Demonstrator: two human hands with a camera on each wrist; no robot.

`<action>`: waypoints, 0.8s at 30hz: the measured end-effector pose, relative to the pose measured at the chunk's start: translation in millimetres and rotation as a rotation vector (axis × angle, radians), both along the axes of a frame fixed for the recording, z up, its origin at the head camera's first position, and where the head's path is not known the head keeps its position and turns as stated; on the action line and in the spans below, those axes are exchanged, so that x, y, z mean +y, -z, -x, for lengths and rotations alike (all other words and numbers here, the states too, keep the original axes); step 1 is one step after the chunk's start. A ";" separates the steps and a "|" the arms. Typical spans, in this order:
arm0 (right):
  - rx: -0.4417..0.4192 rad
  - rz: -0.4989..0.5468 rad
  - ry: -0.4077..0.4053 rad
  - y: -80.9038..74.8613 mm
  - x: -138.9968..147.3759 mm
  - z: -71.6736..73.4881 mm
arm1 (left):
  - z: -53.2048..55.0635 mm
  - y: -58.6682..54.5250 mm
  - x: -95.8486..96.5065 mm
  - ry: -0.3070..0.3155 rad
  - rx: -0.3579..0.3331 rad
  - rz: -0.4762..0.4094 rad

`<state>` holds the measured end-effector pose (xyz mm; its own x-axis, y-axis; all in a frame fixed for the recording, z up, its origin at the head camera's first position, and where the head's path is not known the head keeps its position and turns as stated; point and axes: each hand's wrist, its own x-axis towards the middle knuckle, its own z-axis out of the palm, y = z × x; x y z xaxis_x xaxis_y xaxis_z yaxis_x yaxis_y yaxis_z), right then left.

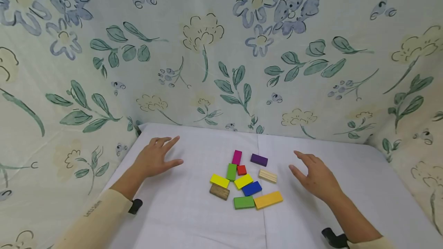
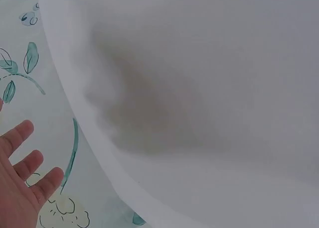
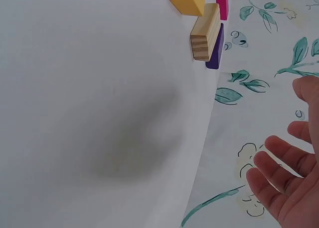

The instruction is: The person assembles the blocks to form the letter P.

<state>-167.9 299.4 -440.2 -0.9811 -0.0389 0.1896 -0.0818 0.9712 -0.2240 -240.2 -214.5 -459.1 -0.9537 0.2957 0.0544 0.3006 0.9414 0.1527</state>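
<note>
Several coloured wooden blocks lie in a loose group on the white tabletop. Among them are a magenta block (image 1: pixel 237 157), a purple block (image 1: pixel 259 160), a small red block (image 1: pixel 241 170), a natural wood block (image 1: pixel 267 176), a blue block (image 1: pixel 252 188), a brown block (image 1: pixel 219 191) and an orange block (image 1: pixel 268 200). Two yellow and two green blocks sit between and beside these. Left of the group hovers my left hand (image 1: pixel 154 158), fingers spread and holding nothing. My right hand (image 1: pixel 318 176) is held to the right, nearest the natural wood block, its fingers relaxed and nothing in them.
White cloth (image 1: pixel 194 226) covers the table, with a crease running down near its middle. Floral fabric (image 1: pixel 221 49) hangs behind and along both sides, meeting the table edges. Dark wrist camera mounts (image 1: pixel 135 206) sit below each hand.
</note>
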 end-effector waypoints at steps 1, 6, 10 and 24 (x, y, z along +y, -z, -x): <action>0.002 0.000 -0.001 0.9 -2.0 0.4 | -0.6 -1.0 2.2 0.006 0.005 -0.005; 0.004 -0.001 -0.009 3.2 -11.1 2.6 | -3.7 -3.0 12.1 0.034 0.006 -0.042; -0.008 0.023 -0.021 2.2 -21.1 4.2 | -5.3 0.3 18.0 0.062 -0.011 -0.080; -0.034 0.155 -0.094 18.0 -59.2 14.8 | -11.7 4.0 46.8 0.146 -0.095 -0.102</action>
<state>-182.7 240.3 -458.2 -0.9805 -0.1035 0.1672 -0.1603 0.9131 -0.3748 -228.5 -167.7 -463.2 -0.9032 0.4291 0.0027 0.4127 0.8670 0.2793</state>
